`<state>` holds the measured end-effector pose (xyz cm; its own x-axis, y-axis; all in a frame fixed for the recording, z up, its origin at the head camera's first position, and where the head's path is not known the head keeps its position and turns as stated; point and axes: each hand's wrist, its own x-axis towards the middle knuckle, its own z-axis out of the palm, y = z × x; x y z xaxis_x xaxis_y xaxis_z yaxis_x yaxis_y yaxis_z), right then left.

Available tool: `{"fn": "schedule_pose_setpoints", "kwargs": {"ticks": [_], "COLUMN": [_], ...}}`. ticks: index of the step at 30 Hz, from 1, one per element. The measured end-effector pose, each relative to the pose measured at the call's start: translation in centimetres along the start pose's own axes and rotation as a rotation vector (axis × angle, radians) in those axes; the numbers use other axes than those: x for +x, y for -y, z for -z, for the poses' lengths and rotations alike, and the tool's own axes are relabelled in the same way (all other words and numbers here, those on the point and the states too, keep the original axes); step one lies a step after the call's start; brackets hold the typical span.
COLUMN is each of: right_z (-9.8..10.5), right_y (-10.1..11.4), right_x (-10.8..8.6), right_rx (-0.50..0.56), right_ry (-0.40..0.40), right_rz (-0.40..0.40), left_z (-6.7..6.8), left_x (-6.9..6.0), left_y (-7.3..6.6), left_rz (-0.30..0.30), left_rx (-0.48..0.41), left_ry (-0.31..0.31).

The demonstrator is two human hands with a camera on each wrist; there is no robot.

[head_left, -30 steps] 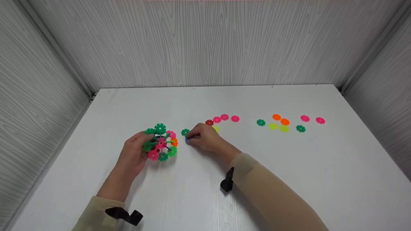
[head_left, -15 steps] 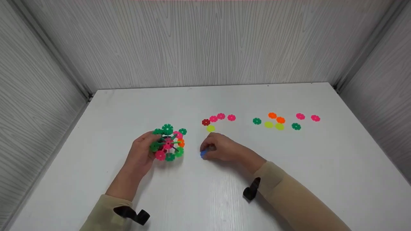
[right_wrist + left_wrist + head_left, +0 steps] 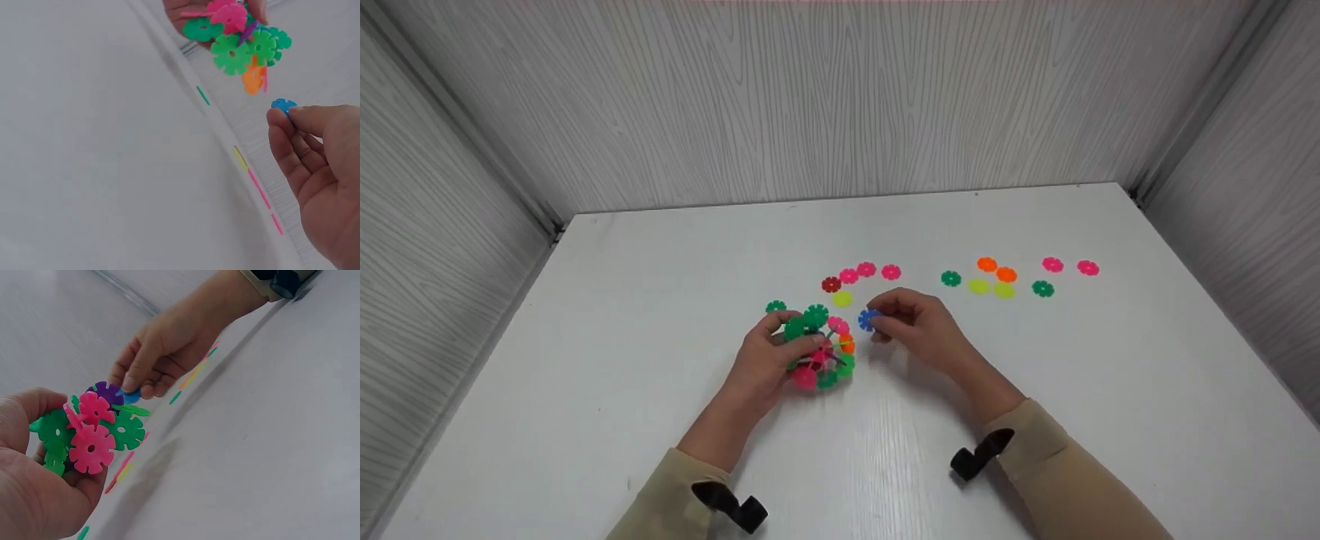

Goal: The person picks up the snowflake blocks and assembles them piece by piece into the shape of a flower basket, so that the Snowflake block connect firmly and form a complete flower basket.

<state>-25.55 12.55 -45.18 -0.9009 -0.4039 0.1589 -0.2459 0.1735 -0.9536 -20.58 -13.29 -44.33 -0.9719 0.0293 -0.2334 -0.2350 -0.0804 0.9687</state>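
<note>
In the head view my left hand (image 3: pixel 765 361) grips a ball-like cluster (image 3: pixel 820 352) of joined notched discs in green, pink, orange and purple. My right hand (image 3: pixel 924 330) pinches one blue disc (image 3: pixel 867 319) between thumb and forefinger, just right of the cluster. The right wrist view has the blue disc (image 3: pixel 283 105) upright at the fingertips, apart from the cluster (image 3: pixel 232 53). In the left wrist view, thumb and fingers hold the cluster (image 3: pixel 92 449) from its side, and the blue disc (image 3: pixel 132 396) shows behind it, partly covered by the right hand's fingers.
A green disc (image 3: pixel 775 307) lies just behind the cluster. Farther back are a dark red disc (image 3: pixel 831 284), a yellow disc (image 3: pixel 842 299) and several pink ones (image 3: pixel 891 271). Several green, orange, yellow and pink discs (image 3: pixel 1006 274) lie at the right. A wall (image 3: pixel 840 97) stands behind the table.
My left hand has carried the cluster to the right. The right hand has drawn the blue disc away from beside the green disc, rightward, then raised it beside the cluster.
</note>
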Motion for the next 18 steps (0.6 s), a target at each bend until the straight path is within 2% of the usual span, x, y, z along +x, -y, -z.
{"fn": "schedule_pose_setpoints", "kwargs": {"ticks": [3, 6, 18], "right_z": [0.3, -0.3, -1.7], "right_y": [0.3, 0.9, 0.9], "right_x": [-0.2, -0.2, -0.5], "right_rx": [-0.003, -0.032, -0.108], "right_ry": [-0.041, -0.048, -0.026], "right_rz": [0.091, 0.145, 0.168], "left_z": [-1.0, -1.2, -1.2], "left_x": [0.2, 0.1, 0.3], "left_y": [0.7, 1.1, 2.1], "left_rz": [0.002, 0.001, -0.058], "left_rx": [0.053, 0.087, 0.183], "left_ry": [0.011, 0.004, 0.044]}}
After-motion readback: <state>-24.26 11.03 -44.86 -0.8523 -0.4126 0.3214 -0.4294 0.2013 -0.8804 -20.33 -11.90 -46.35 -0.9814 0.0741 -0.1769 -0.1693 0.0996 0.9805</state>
